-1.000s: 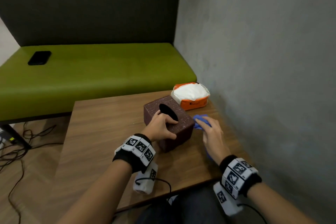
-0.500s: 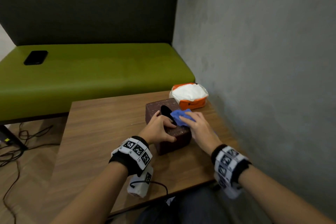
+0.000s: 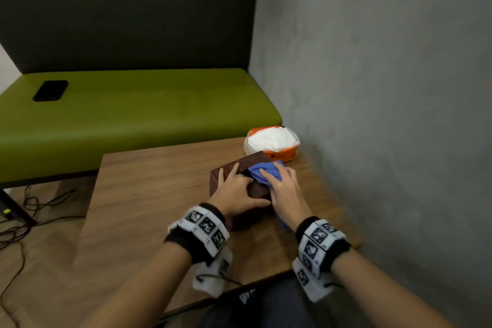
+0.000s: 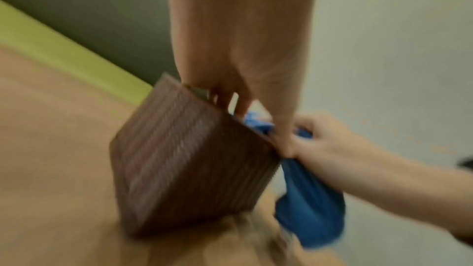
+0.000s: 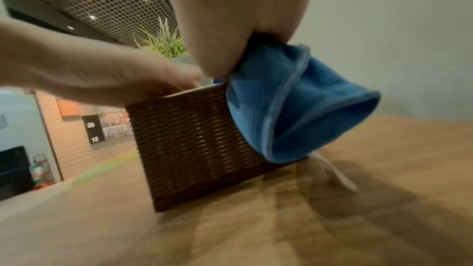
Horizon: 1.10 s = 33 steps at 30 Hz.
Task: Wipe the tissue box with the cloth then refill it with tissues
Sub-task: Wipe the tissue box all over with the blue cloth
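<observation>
A brown woven tissue box (image 3: 254,162) stands on the wooden table (image 3: 159,194). My left hand (image 3: 235,184) grips its top from the near left, fingers over the top and thumb along the near edge. My right hand (image 3: 282,181) holds a blue cloth (image 3: 262,172) and presses it on the box's top right. In the right wrist view the blue cloth (image 5: 294,108) hangs down the side of the tissue box (image 5: 194,145). The left wrist view is blurred, with the tissue box (image 4: 189,165) and the blue cloth (image 4: 307,205) under both hands. The box's opening is hidden.
An orange pack of white tissues (image 3: 271,141) lies just behind the box, in the table's far right corner by the grey wall (image 3: 372,114). A green bench (image 3: 133,109) with a black phone (image 3: 50,90) stands beyond the table. Cables (image 3: 26,221) lie on the floor at the left.
My right hand lifted the blue cloth from the table beside the box onto its top and slid it across. My left hand stayed on the box.
</observation>
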Each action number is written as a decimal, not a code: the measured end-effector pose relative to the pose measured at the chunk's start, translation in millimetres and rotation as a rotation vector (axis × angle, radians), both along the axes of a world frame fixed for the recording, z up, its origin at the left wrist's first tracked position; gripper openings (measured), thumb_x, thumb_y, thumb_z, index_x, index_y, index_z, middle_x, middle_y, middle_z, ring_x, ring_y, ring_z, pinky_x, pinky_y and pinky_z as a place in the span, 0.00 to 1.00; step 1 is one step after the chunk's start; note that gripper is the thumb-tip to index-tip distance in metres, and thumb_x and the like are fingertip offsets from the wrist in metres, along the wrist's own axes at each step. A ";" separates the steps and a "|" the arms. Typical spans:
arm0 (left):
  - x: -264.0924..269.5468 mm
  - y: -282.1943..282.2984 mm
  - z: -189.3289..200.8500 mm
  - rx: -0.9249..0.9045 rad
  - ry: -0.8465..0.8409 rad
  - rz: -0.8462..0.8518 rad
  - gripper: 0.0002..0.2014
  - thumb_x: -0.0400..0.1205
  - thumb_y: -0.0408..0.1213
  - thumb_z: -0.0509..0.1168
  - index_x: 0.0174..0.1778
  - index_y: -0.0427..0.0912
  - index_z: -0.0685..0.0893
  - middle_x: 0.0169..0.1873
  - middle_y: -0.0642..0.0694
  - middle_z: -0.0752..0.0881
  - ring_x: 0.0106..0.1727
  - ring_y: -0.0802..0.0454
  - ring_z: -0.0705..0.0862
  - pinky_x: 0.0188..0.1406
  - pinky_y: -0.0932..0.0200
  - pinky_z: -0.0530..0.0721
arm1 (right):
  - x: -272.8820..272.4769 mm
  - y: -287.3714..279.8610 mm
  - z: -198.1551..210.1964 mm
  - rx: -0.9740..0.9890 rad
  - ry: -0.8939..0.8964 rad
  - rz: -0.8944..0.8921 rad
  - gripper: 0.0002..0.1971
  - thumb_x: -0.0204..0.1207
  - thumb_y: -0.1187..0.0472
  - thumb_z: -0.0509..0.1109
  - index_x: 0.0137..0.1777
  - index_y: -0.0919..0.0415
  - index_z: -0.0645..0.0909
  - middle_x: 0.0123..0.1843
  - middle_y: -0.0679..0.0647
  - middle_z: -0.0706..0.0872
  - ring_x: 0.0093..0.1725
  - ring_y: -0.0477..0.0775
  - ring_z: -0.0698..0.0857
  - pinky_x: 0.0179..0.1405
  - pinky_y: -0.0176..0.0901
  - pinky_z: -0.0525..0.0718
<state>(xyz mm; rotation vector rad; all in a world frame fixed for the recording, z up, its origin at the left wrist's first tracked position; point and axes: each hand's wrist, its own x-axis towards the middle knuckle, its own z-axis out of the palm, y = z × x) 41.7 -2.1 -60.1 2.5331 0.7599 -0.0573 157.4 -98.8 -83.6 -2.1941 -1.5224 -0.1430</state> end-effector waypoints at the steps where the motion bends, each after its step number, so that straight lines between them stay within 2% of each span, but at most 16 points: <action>1: -0.1 -5.7 -7.9 0.062 -0.034 0.032 0.35 0.75 0.53 0.67 0.76 0.45 0.68 0.79 0.47 0.67 0.85 0.45 0.45 0.80 0.36 0.39 | -5.9 0.7 -1.6 0.011 0.025 -0.027 0.24 0.66 0.79 0.68 0.63 0.65 0.81 0.64 0.74 0.80 0.60 0.76 0.79 0.59 0.65 0.82; 3: -3.9 -8.3 -20.0 0.127 -0.115 0.046 0.32 0.75 0.49 0.68 0.75 0.46 0.69 0.78 0.46 0.70 0.85 0.46 0.48 0.82 0.42 0.42 | -18.0 -3.1 -4.7 0.009 0.044 0.002 0.25 0.69 0.79 0.65 0.66 0.63 0.79 0.67 0.71 0.79 0.63 0.73 0.75 0.64 0.63 0.79; 5: -9.4 -4.0 -23.0 0.098 -0.218 0.055 0.29 0.75 0.47 0.69 0.72 0.48 0.74 0.75 0.46 0.75 0.84 0.48 0.51 0.82 0.48 0.46 | -31.2 -15.8 -2.8 -0.017 -0.003 0.132 0.28 0.66 0.81 0.66 0.66 0.63 0.78 0.65 0.69 0.80 0.61 0.72 0.77 0.62 0.61 0.79; 7: -13.8 -0.9 -21.7 0.076 -0.254 0.044 0.29 0.72 0.46 0.72 0.70 0.46 0.77 0.73 0.45 0.77 0.84 0.50 0.53 0.82 0.51 0.46 | -18.7 -24.4 0.1 -0.025 -0.060 0.210 0.31 0.61 0.84 0.67 0.65 0.63 0.80 0.62 0.67 0.83 0.57 0.71 0.79 0.60 0.59 0.82; 10: -14.2 -2.9 -21.4 0.083 -0.217 0.022 0.33 0.70 0.46 0.74 0.71 0.43 0.76 0.72 0.41 0.78 0.84 0.51 0.53 0.83 0.51 0.43 | 21.1 -14.9 5.6 -0.072 0.025 -0.019 0.28 0.68 0.82 0.62 0.67 0.63 0.78 0.64 0.69 0.80 0.61 0.71 0.75 0.64 0.62 0.79; 11: -13.1 -4.1 -21.5 0.084 -0.220 0.032 0.33 0.70 0.46 0.75 0.71 0.43 0.76 0.70 0.41 0.79 0.84 0.51 0.54 0.83 0.51 0.43 | 19.3 -9.6 7.5 -0.074 0.058 -0.080 0.27 0.69 0.81 0.61 0.68 0.63 0.77 0.64 0.69 0.79 0.61 0.71 0.75 0.63 0.63 0.78; 13: -11.9 -1.8 -21.9 0.062 -0.254 0.059 0.30 0.69 0.44 0.75 0.68 0.44 0.79 0.67 0.41 0.82 0.84 0.50 0.55 0.83 0.50 0.44 | -11.0 -5.9 6.5 -0.089 -0.021 -0.030 0.27 0.65 0.81 0.67 0.65 0.64 0.80 0.61 0.69 0.82 0.57 0.71 0.78 0.57 0.62 0.83; 15: -13.3 3.5 -24.7 0.028 -0.282 0.058 0.27 0.69 0.42 0.75 0.65 0.45 0.82 0.66 0.42 0.83 0.84 0.50 0.56 0.82 0.52 0.45 | -36.1 -19.7 -3.3 -0.073 -0.108 0.134 0.31 0.59 0.81 0.73 0.63 0.62 0.80 0.58 0.66 0.84 0.52 0.68 0.82 0.50 0.57 0.87; 17: -16.2 4.5 -24.9 0.021 -0.279 0.017 0.29 0.69 0.43 0.75 0.67 0.45 0.80 0.67 0.43 0.83 0.84 0.51 0.55 0.82 0.53 0.45 | -20.1 -33.0 3.5 -0.091 -0.101 0.207 0.34 0.62 0.81 0.71 0.69 0.60 0.76 0.63 0.64 0.81 0.57 0.67 0.79 0.55 0.57 0.84; 20: -16.9 2.8 -23.6 0.047 -0.251 0.014 0.33 0.69 0.45 0.76 0.70 0.43 0.77 0.69 0.42 0.81 0.84 0.51 0.55 0.83 0.53 0.44 | 21.0 -23.6 8.2 -0.114 -0.033 0.016 0.29 0.68 0.81 0.65 0.68 0.61 0.77 0.64 0.68 0.79 0.60 0.71 0.76 0.60 0.65 0.80; 21: -16.4 1.7 -22.9 0.050 -0.248 0.018 0.33 0.69 0.45 0.76 0.70 0.43 0.77 0.70 0.42 0.80 0.84 0.51 0.55 0.83 0.53 0.44 | 17.7 -16.1 9.1 -0.097 -0.007 -0.017 0.26 0.69 0.81 0.64 0.66 0.63 0.79 0.62 0.68 0.80 0.59 0.71 0.76 0.60 0.66 0.79; 23: -16.3 1.5 -20.3 0.045 -0.255 0.015 0.32 0.69 0.44 0.76 0.70 0.44 0.77 0.72 0.43 0.78 0.84 0.51 0.55 0.83 0.52 0.45 | -10.8 -1.0 5.8 -0.114 0.001 0.030 0.24 0.70 0.79 0.64 0.65 0.63 0.79 0.63 0.67 0.81 0.64 0.71 0.74 0.64 0.65 0.78; 26: -20.9 5.5 -21.1 0.011 -0.257 -0.011 0.32 0.68 0.43 0.76 0.69 0.45 0.78 0.73 0.46 0.77 0.83 0.54 0.55 0.82 0.54 0.45 | -33.2 -10.2 -3.3 -0.072 -0.030 0.154 0.29 0.65 0.82 0.69 0.67 0.65 0.78 0.64 0.68 0.81 0.70 0.71 0.74 0.67 0.63 0.79; 28: -23.4 6.4 -20.3 0.003 -0.260 -0.023 0.33 0.68 0.44 0.77 0.69 0.44 0.78 0.74 0.45 0.75 0.84 0.55 0.54 0.82 0.56 0.45 | -16.0 -22.2 -0.3 -0.051 -0.021 0.192 0.33 0.61 0.87 0.68 0.67 0.66 0.78 0.65 0.70 0.80 0.71 0.72 0.74 0.66 0.61 0.77; 30: -23.5 6.1 -19.9 0.011 -0.255 -0.017 0.33 0.68 0.45 0.77 0.70 0.43 0.78 0.75 0.42 0.74 0.84 0.56 0.53 0.82 0.57 0.45 | 5.3 -21.5 5.5 -0.084 0.023 0.132 0.30 0.65 0.86 0.65 0.67 0.68 0.77 0.67 0.72 0.78 0.72 0.72 0.73 0.68 0.54 0.74; 33: -23.5 5.4 -19.2 0.023 -0.240 -0.017 0.33 0.68 0.46 0.76 0.70 0.42 0.78 0.74 0.42 0.75 0.84 0.56 0.53 0.82 0.58 0.45 | 4.5 -4.1 7.6 -0.060 0.010 0.029 0.20 0.70 0.78 0.69 0.63 0.68 0.81 0.63 0.73 0.81 0.65 0.73 0.79 0.62 0.60 0.81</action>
